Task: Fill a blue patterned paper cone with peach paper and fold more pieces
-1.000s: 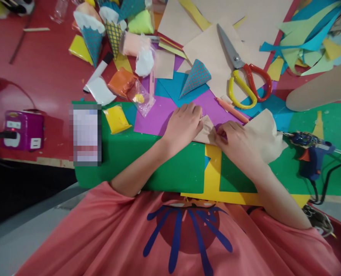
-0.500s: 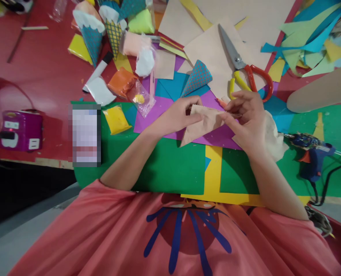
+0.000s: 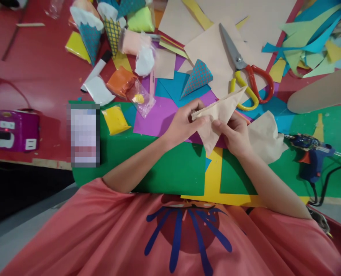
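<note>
Both hands hold one piece of beige, cloth-like material (image 3: pixel 216 111) with zigzag-cut edges, folded into a pointed shape. My left hand (image 3: pixel 187 120) pinches its left side, thumb on top. At its right side, my right hand (image 3: pixel 236 132) is closed on it with the thumb pressed on the front; its other fingers are partly hidden behind. A second crumpled beige piece (image 3: pixel 266 138) lies to the right of my right hand. Just beyond the hands rest a small blue checked cone (image 3: pixel 197 78) and scissors with red and yellow handles (image 3: pixel 252 82).
A glue gun (image 3: pixel 314 159) with a cord lies at the right on the green sheet (image 3: pixel 164 168). Decorated cones (image 3: pixel 90 38), a marker (image 3: pixel 97 71) and clay packets (image 3: pixel 115 119) are at the left. A phone (image 3: pixel 84 134) and purple power socket (image 3: pixel 18 130) sit further left; paper scraps (image 3: pixel 311 46) lie far right.
My right hand has shifted left and down and now grips the beige piece from its right side. The piece has turned, one point now up toward the scissors and another hanging down.
</note>
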`<state>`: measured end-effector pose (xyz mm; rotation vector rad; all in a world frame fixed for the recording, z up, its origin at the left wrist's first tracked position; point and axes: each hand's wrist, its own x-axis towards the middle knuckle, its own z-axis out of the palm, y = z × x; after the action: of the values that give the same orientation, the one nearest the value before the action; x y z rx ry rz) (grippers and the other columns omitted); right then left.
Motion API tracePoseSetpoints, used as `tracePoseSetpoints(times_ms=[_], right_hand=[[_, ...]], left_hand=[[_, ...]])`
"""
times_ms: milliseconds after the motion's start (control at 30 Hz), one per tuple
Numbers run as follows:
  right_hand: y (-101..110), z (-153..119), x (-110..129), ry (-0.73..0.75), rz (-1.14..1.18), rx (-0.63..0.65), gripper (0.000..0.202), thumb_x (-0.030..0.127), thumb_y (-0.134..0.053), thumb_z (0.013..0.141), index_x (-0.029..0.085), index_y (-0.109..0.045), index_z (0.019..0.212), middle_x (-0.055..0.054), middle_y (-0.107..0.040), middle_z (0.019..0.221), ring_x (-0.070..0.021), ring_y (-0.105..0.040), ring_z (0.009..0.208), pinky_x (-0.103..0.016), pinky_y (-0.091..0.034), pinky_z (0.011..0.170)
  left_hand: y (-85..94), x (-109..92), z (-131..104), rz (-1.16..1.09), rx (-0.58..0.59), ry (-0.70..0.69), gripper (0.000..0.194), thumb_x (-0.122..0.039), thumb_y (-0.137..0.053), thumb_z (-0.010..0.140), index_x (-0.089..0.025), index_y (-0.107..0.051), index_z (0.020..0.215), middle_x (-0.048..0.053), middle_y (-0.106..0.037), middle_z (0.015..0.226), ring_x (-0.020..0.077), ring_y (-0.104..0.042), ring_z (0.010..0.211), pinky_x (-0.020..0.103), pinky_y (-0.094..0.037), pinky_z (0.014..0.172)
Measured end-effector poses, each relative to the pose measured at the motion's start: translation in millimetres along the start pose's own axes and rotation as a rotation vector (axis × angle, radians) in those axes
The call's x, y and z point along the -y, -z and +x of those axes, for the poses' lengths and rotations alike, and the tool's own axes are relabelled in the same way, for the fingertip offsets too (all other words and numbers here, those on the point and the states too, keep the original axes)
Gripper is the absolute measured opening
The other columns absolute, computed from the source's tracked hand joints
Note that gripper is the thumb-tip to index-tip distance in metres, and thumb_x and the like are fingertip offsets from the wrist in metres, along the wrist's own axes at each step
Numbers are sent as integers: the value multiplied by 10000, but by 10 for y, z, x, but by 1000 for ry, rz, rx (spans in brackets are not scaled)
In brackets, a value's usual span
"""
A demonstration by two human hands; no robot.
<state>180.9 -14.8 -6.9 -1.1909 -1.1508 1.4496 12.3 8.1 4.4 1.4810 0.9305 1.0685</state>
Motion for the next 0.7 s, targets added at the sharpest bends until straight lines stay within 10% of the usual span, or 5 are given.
tracePoseSetpoints(times_ms=[700], right_hand=[[50, 35, -37, 73, -94, 23, 380, 544, -759, 711, 258, -659, 939, 8, -725, 897, -202, -703, 881, -381, -615, 772]], left_hand=[[23, -127, 13, 213, 34, 152, 338, -265, -569, 784, -205, -308, 579, -47, -264, 576, 92, -291, 555, 252, -291, 510]])
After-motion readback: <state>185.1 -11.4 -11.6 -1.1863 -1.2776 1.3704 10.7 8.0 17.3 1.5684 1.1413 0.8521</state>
